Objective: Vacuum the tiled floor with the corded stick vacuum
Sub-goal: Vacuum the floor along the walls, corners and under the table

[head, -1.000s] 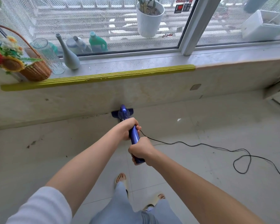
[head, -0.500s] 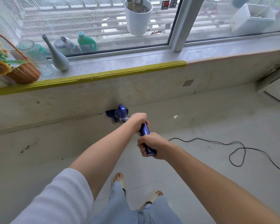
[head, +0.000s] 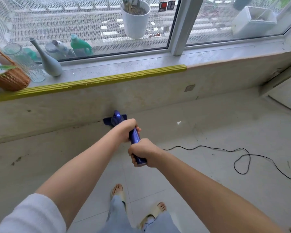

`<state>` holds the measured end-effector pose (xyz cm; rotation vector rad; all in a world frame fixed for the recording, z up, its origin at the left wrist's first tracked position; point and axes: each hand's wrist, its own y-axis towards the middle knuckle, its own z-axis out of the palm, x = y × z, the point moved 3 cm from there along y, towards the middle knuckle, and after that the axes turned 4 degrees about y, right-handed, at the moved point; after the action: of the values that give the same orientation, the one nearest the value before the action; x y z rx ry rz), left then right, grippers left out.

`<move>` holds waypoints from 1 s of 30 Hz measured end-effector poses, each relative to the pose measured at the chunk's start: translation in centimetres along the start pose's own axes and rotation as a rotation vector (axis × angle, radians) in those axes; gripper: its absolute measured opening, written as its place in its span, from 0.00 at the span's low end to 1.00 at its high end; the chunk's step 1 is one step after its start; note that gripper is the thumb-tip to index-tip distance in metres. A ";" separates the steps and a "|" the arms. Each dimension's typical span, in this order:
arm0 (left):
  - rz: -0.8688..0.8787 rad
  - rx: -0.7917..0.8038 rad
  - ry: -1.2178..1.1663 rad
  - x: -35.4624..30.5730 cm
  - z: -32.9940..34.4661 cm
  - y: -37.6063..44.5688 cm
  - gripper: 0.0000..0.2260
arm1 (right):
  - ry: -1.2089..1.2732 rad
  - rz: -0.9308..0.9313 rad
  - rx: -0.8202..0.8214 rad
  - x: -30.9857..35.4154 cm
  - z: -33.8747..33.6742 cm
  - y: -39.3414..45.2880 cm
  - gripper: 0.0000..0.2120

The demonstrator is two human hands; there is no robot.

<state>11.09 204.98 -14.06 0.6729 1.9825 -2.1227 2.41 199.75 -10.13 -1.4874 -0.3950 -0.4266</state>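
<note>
Hands (head: 127, 130) grip vacuum (head: 134, 136) — tiled floor (head: 208, 174).

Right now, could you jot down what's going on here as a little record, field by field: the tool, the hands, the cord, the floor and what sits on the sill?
tool: blue corded stick vacuum, floor head against the base of the wall under the sill
left hand: grips the handle, farther from the person
right hand: grips the handle's near end
cord: thin black power cord lying looped on the floor to the right
floor: pale tiled floor, small white scrap near the wall
sill: grey bottle-shaped vase, ribbed clear glass jar, woven wicker basket
</note>
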 end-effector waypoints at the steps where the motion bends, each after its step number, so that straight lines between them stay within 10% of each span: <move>1: -0.012 0.016 -0.017 0.7 -0.1 -0.1 0.11 | -0.016 0.012 -0.011 -0.6 0.2 -0.2 0.09; 30: -0.034 0.018 0.009 0.4 -4.6 1.0 0.06 | 0.019 -0.008 -0.021 0.3 4.5 0.6 0.11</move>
<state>12.11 209.43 -15.29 0.6575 1.9961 -2.1631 3.01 204.30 -10.27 -1.5014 -0.3828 -0.4523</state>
